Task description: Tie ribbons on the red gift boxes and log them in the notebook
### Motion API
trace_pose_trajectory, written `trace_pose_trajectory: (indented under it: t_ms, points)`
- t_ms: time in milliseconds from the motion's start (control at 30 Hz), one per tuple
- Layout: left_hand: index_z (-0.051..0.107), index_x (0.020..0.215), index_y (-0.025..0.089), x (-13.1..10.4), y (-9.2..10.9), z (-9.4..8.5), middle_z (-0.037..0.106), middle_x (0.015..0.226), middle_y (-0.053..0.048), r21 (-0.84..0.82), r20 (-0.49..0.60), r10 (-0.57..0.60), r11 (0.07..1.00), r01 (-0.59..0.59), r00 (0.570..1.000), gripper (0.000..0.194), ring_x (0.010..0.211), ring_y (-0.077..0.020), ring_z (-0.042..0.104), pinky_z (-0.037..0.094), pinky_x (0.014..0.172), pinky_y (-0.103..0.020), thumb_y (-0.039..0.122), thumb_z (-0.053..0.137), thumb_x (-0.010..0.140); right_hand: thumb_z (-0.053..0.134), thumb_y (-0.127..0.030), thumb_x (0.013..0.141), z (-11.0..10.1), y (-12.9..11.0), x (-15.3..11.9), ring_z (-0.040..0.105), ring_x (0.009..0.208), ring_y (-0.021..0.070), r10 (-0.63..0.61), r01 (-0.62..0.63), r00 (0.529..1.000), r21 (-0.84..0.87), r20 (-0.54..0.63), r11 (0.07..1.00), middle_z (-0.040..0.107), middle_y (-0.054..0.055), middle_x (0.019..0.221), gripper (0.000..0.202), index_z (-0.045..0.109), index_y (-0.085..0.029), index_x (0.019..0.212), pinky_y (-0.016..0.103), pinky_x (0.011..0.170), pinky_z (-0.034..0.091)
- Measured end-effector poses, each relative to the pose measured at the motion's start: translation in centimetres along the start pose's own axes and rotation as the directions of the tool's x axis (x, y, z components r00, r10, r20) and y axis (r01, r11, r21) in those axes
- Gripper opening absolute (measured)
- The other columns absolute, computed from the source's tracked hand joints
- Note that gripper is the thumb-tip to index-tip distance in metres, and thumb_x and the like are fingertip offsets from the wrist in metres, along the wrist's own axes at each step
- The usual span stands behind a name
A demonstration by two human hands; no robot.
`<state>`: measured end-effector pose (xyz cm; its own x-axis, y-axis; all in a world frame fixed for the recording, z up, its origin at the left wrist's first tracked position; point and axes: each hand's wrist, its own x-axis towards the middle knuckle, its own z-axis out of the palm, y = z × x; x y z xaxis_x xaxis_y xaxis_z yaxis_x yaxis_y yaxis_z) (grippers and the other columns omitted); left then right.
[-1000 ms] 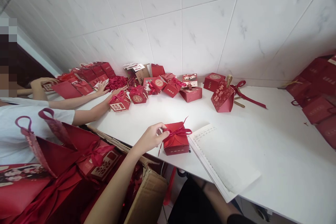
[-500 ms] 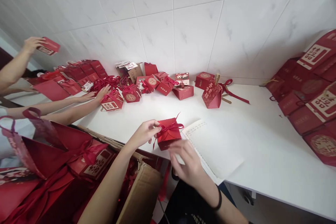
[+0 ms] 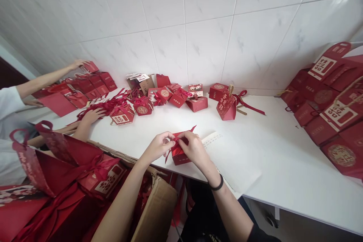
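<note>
A small red gift box (image 3: pixel 181 158) sits at the front edge of the white table, directly before me. On its top is a red ribbon (image 3: pixel 176 140) tied in a bow, its loose tails sticking out at two corners. My left hand (image 3: pixel 160 145) pinches the ribbon from the left. From the right, my right hand (image 3: pixel 194 147) also pinches it, with a black band round the wrist. Both sets of fingertips meet near the knot and partly hide it. An open notebook (image 3: pixel 235 166) lies just right of the box.
Finished-looking red boxes (image 3: pixel 177 96) line the wall. More are stacked at the right (image 3: pixel 334 121). A cardboard carton (image 3: pixel 155 211) of red boxes stands at my left. Co-workers' arms (image 3: pixel 48 79) reach over boxes and a ribbon pile (image 3: pixel 104 106) at the left.
My right hand has come up from the box's front to the bow and now grips the ribbon beside my left hand. A co-worker's hand has lowered a red box onto the left stack.
</note>
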<state>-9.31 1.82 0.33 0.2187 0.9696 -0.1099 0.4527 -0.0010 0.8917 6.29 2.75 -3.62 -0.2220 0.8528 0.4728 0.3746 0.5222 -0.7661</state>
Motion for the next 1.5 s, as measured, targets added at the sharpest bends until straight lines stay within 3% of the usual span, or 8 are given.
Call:
trace_pose_trajectory:
  t_ms: [400, 767, 967, 1067, 1167, 1300, 1367, 1500]
  points:
    - [0.051, 0.073, 0.016, -0.2, 0.5, 0.5, 0.051, 0.061, 0.005, 0.058, 0.054, 0.032, 0.998, -0.035, 0.998, 0.010, 0.043, -0.0063, 0.051, 0.044, 0.042, -0.018, 0.026, 0.054, 0.074, 0.048, -0.009, 0.077, 1.2, 0.9, -0.3, 0.055, 0.068, 0.0189, -0.075, 0.035, 0.987, -0.265, -0.144, 0.964, 0.059, 0.003, 0.074, 0.011, 0.048, -0.020, 0.074, 0.033, 0.067, 0.039]
    - [0.045, 0.072, 0.017, 0.0, -0.1, 0.4, 0.050, 0.057, 0.007, 0.040, 0.063, 0.034, 0.999, -0.036, 0.997, 0.006, 0.041, -0.0066, 0.052, 0.043, 0.041, -0.017, 0.021, 0.050, 0.074, 0.046, -0.010, 0.082, 1.0, 0.8, -1.1, 0.055, 0.072, 0.0177, -0.190, 0.156, 0.966, -0.193, -0.175, 0.969, 0.060, 0.003, 0.081, 0.011, 0.053, -0.019, 0.082, 0.033, 0.070, 0.037]
    - [0.052, 0.082, 0.017, 0.3, -0.1, 0.5, 0.043, 0.053, 0.007, -0.043, 0.072, -0.012, 0.999, 0.016, 0.997, 0.028, 0.044, -0.0086, 0.048, 0.048, 0.040, -0.020, 0.044, 0.050, 0.079, 0.043, -0.014, 0.087, 0.8, 0.6, -1.3, 0.057, 0.077, 0.0180, -0.202, 0.183, 0.968, -0.132, -0.150, 0.974, 0.062, 0.002, 0.080, 0.014, 0.055, -0.020, 0.084, 0.034, 0.074, 0.038]
    - [0.052, 0.084, 0.017, 0.5, -0.3, 0.4, 0.041, 0.052, 0.007, -0.061, 0.069, -0.036, 0.997, 0.040, 0.997, 0.034, 0.047, -0.0089, 0.048, 0.050, 0.041, -0.021, 0.050, 0.051, 0.078, 0.043, -0.019, 0.087, 0.0, 0.7, -1.3, 0.055, 0.086, 0.0193, -0.138, 0.133, 0.953, -0.037, -0.269, 0.990, 0.061, 0.006, 0.086, 0.012, 0.055, -0.019, 0.086, 0.033, 0.077, 0.041]
    - [0.051, 0.078, 0.016, 0.6, -0.4, 0.2, 0.044, 0.057, 0.005, -0.087, 0.061, -0.063, 0.994, 0.069, 0.996, 0.036, 0.050, -0.0086, 0.049, 0.049, 0.041, -0.020, 0.052, 0.054, 0.076, 0.044, -0.030, 0.086, -1.5, 1.4, -0.9, 0.053, 0.093, 0.0224, 0.064, -0.072, 0.886, -0.001, -0.460, 0.997, 0.059, 0.010, 0.094, 0.017, 0.055, -0.016, 0.090, 0.035, 0.078, 0.041]
    - [0.050, 0.071, 0.015, 0.6, -0.2, 0.2, 0.044, 0.063, 0.002, -0.169, -0.013, -0.111, 0.980, 0.108, 0.994, 0.040, 0.054, -0.0100, 0.051, 0.051, 0.040, -0.022, 0.055, 0.052, 0.075, 0.041, -0.050, 0.086, -2.7, 2.3, 0.0, 0.055, 0.070, 0.0206, 0.388, -0.383, 0.899, 0.066, -0.201, 0.921, 0.060, 0.006, 0.073, 0.038, 0.053, -0.017, 0.071, 0.031, 0.063, 0.039]
    - [0.052, 0.072, 0.014, 0.6, -0.2, 0.3, 0.046, 0.062, 0.003, -0.158, -0.036, -0.133, 0.979, 0.126, 0.990, 0.036, 0.054, -0.0105, 0.052, 0.052, 0.043, -0.023, 0.050, 0.053, 0.075, 0.044, -0.052, 0.083, -2.7, 2.5, 0.4, 0.053, 0.061, 0.0184, 0.428, -0.423, 0.901, 0.068, -0.078, 0.903, 0.058, 0.003, 0.063, 0.040, 0.050, -0.018, 0.062, 0.029, 0.059, 0.038]
    - [0.052, 0.070, 0.015, 0.7, -0.4, 0.4, 0.048, 0.055, 0.005, -0.104, -0.082, -0.164, 0.982, 0.155, 0.983, 0.025, 0.049, -0.0102, 0.056, 0.053, 0.048, -0.024, 0.039, 0.053, 0.075, 0.052, -0.039, 0.076, -2.0, 2.7, 0.3, 0.053, 0.059, 0.0171, 0.395, -0.387, 0.913, 0.084, -0.103, 0.918, 0.058, 0.001, 0.062, 0.025, 0.047, -0.019, 0.060, 0.028, 0.057, 0.037]
